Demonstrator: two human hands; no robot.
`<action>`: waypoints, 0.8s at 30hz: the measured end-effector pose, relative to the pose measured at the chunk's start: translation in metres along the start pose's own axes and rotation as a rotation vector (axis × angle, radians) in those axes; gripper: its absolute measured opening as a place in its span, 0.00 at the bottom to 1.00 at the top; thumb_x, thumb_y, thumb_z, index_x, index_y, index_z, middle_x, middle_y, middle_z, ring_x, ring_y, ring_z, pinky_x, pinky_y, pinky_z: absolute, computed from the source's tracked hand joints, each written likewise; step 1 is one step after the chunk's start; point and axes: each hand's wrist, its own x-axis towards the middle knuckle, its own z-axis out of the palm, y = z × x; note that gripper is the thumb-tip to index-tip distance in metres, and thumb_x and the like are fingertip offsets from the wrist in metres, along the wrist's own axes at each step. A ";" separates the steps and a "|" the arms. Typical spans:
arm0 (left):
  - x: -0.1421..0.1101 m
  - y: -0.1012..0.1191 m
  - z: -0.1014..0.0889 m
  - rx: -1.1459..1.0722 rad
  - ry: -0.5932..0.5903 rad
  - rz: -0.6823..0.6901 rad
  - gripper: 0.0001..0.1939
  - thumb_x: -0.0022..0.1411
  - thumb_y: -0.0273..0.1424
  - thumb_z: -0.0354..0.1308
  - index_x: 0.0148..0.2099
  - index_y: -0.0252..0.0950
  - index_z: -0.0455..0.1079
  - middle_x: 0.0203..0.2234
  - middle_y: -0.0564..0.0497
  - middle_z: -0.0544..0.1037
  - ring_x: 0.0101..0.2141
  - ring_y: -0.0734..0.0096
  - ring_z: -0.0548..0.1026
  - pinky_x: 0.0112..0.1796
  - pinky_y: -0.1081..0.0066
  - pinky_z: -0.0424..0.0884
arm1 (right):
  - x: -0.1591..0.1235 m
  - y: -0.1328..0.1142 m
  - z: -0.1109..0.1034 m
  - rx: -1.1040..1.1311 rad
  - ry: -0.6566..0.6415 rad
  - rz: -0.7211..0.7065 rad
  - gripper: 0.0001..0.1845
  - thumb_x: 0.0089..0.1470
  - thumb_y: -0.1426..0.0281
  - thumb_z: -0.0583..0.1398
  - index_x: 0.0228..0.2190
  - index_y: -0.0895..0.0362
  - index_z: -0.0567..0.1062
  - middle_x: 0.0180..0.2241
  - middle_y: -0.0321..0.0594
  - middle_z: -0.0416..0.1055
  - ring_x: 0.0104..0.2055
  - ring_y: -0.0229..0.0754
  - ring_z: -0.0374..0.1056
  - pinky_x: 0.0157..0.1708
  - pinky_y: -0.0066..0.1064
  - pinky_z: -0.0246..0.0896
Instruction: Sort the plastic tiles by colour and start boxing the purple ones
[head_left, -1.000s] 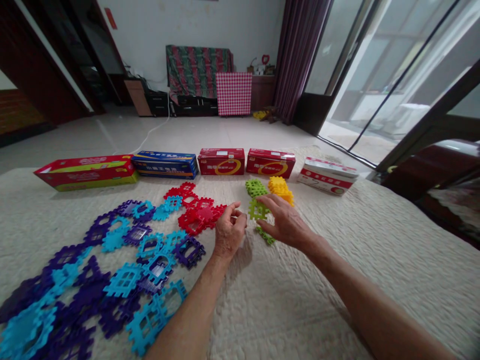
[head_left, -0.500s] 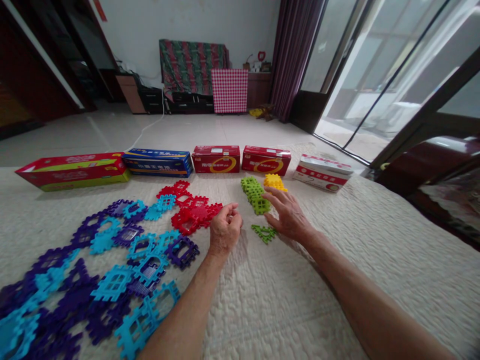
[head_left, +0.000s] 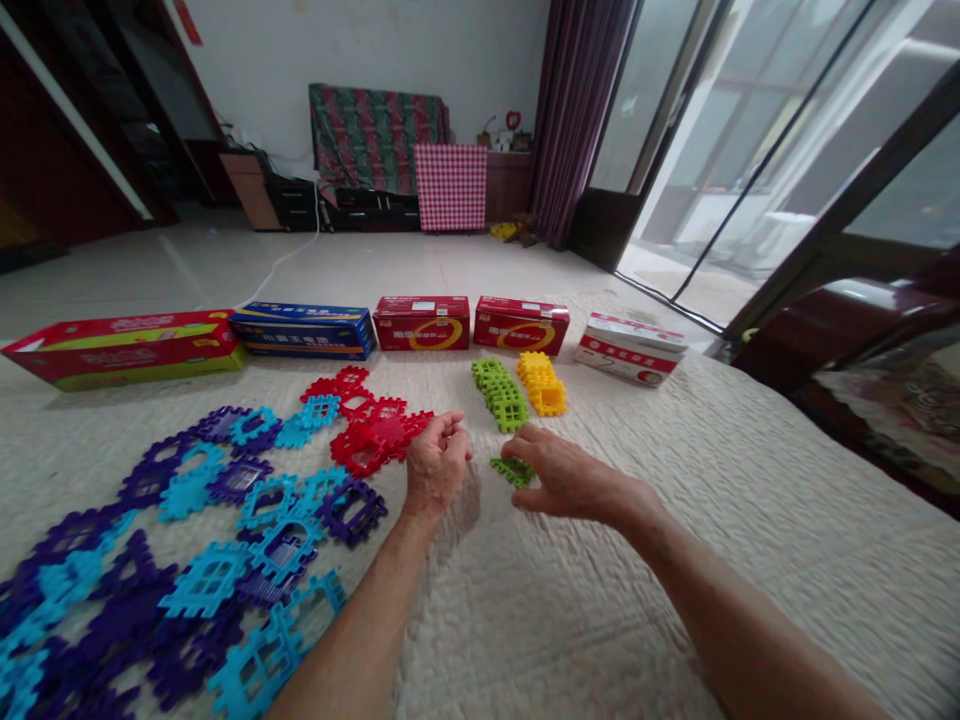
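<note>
My right hand hovers at a loose green triangular building piece, thumb and fingers apart on its near and right sides. Whether a fingertip touches the piece I cannot tell. Just beyond it lies an overlapping row of green square pieces, with a short row of yellow pieces to its right. My left hand rests on the quilted cover with fingers curled closed, and nothing shows in them. Beside it on the left is a pile of red pieces, partly hidden behind the hand.
Purple pieces and light-blue pieces spread over the left side. Along the back stand a long red-and-green box, a blue box, two red boxes and a white-and-red box.
My right hand has moved from beside the green row back toward me, down to the green triangular piece. The yellow row now shows fully. My left hand has hardly moved.
</note>
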 end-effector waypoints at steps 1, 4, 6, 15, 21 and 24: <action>0.000 -0.001 0.000 -0.009 0.003 0.003 0.20 0.53 0.36 0.57 0.47 0.32 0.72 0.24 0.54 0.75 0.22 0.75 0.73 0.25 0.75 0.66 | 0.001 0.001 -0.002 0.003 -0.012 -0.002 0.20 0.45 0.74 0.64 0.43 0.59 0.75 0.42 0.47 0.69 0.43 0.46 0.68 0.42 0.35 0.63; 0.000 -0.002 0.000 -0.012 0.014 0.009 0.19 0.52 0.36 0.58 0.46 0.32 0.73 0.25 0.53 0.75 0.22 0.75 0.73 0.24 0.75 0.66 | 0.002 0.004 -0.008 0.008 -0.029 -0.033 0.16 0.49 0.75 0.61 0.42 0.59 0.76 0.40 0.46 0.72 0.40 0.44 0.68 0.40 0.32 0.61; 0.000 -0.002 0.000 0.000 0.011 0.009 0.19 0.53 0.36 0.58 0.46 0.32 0.73 0.25 0.53 0.75 0.22 0.74 0.73 0.24 0.75 0.67 | 0.004 0.009 -0.010 0.039 -0.016 -0.044 0.11 0.53 0.76 0.57 0.38 0.58 0.77 0.36 0.44 0.75 0.37 0.41 0.69 0.38 0.30 0.60; 0.000 -0.001 0.001 0.015 0.010 0.014 0.18 0.52 0.35 0.57 0.44 0.32 0.74 0.24 0.54 0.75 0.21 0.74 0.73 0.24 0.75 0.67 | 0.006 0.034 0.003 -0.038 0.144 0.064 0.19 0.52 0.74 0.59 0.48 0.61 0.72 0.42 0.49 0.72 0.42 0.46 0.69 0.42 0.34 0.62; 0.000 0.000 0.001 0.012 0.011 0.010 0.18 0.51 0.35 0.57 0.43 0.33 0.74 0.23 0.54 0.76 0.21 0.74 0.73 0.24 0.75 0.67 | 0.007 0.029 0.005 -0.107 0.092 0.083 0.19 0.49 0.74 0.60 0.46 0.60 0.73 0.43 0.48 0.70 0.43 0.47 0.68 0.40 0.34 0.62; 0.000 0.000 0.001 0.019 0.011 0.007 0.17 0.52 0.34 0.57 0.43 0.33 0.74 0.24 0.53 0.76 0.21 0.74 0.73 0.24 0.75 0.67 | 0.009 0.028 0.006 -0.102 0.102 0.070 0.17 0.49 0.76 0.59 0.44 0.60 0.73 0.40 0.47 0.71 0.40 0.45 0.68 0.38 0.33 0.61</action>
